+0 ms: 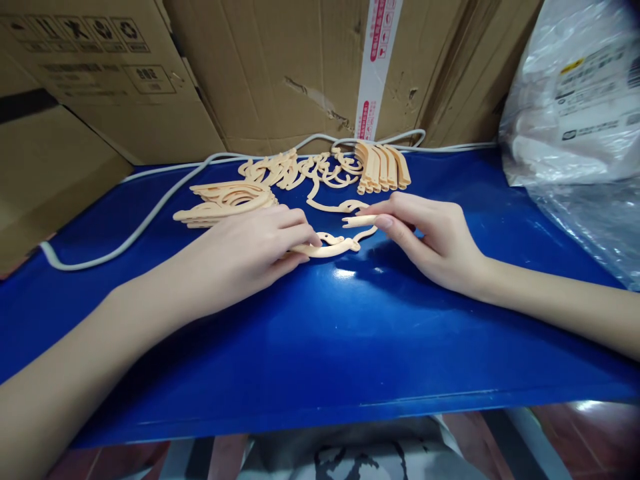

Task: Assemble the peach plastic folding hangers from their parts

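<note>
here, left hand (257,248) pinches curved piece (333,251), right hand (441,239) (angled inward) pinches forked piece (361,221).

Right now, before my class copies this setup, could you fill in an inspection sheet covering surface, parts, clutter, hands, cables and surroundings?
Surface: glossy blue tabletop, with glare near the middle.
Job's things: curved beige piece and fork-ended beige piece in hand; behind, a left stack, loose pile and right stack.
Clutter: clear plastic bag with printed label, right rear.
Hands: left hand holds the curved piece; right hand pinches the fork-ended one.
Cables: white cable along the back, bending forward at left.
Surroundings: cardboard boxes behind and left; reddish floor below.
</note>
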Available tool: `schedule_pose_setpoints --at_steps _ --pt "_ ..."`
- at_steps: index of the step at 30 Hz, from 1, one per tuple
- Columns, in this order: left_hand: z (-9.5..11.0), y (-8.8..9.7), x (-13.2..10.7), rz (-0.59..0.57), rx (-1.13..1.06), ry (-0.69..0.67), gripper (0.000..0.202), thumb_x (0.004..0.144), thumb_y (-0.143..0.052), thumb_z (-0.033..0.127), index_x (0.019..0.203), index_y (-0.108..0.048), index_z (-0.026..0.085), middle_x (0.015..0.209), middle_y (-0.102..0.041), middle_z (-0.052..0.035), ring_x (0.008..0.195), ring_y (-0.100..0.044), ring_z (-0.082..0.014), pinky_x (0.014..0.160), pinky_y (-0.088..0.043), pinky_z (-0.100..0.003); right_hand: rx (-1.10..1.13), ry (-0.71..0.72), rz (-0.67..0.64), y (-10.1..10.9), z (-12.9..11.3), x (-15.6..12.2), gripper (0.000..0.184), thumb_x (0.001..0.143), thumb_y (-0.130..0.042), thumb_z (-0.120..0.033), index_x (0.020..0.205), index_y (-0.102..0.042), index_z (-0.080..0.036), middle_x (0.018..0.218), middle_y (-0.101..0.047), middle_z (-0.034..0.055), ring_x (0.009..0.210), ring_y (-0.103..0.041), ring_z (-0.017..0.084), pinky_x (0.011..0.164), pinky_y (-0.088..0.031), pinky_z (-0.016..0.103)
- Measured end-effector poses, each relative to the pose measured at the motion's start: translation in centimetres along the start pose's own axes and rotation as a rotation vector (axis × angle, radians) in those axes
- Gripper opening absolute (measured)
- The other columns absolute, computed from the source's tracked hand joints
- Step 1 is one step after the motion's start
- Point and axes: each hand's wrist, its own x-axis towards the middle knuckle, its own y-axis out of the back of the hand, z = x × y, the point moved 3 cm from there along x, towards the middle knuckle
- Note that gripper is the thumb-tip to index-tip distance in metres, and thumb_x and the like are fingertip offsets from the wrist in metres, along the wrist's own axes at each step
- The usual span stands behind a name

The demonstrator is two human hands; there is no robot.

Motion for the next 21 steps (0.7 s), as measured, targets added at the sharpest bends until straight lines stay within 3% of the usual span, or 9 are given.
schedule_pose_setpoints --at_steps 11,16,21 --pt "0.3 1.2 -0.1 0.074 0.105 0.012 0.030 0.102 -0.033 0.028 0.108 -0.062 0.022 0.107 -0.064 -0.0061 0.096 -0.061 -0.0217 0.078 -0.047 -0.033 -0.092 -0.077 0.007 -0.6 1.2 0.2 0.029 0.096 -0.051 -0.031 0.121 -0.061 -0.020 0.114 -0.067 0.0099 0.097 -0.063 0.023 0.081 -0.050 0.037" --pt "-0.2 2.0 -0.3 0.142 0.177 0.079 0.028 0.102 -0.033 0.027 0.103 -0.060 0.022 0.106 -0.065 -0.0046 0.094 -0.062 -0.0212 0.075 -0.045 -0.034 -0.108 -0.107 0.002 -0.5 1.4 0.3 0.021 0.093 -0.054 -0.030 0.107 -0.063 -0.017 0.097 -0.065 0.0077 0.088 -0.060 0.022 0.073 -0.044 0.033" --pt "-0.5 2.0 -0.3 0.145 0.098 0.081 0.026 0.101 -0.034 0.031 0.101 -0.060 0.026 0.105 -0.064 -0.0046 0.096 -0.062 -0.0240 0.077 -0.045 -0.037 -0.011 -0.110 0.039 -0.4 1.3 0.4 0.017 0.095 -0.053 -0.031 0.093 -0.062 -0.017 0.085 -0.061 0.0030 0.075 -0.055 0.016 0.067 -0.038 0.028"
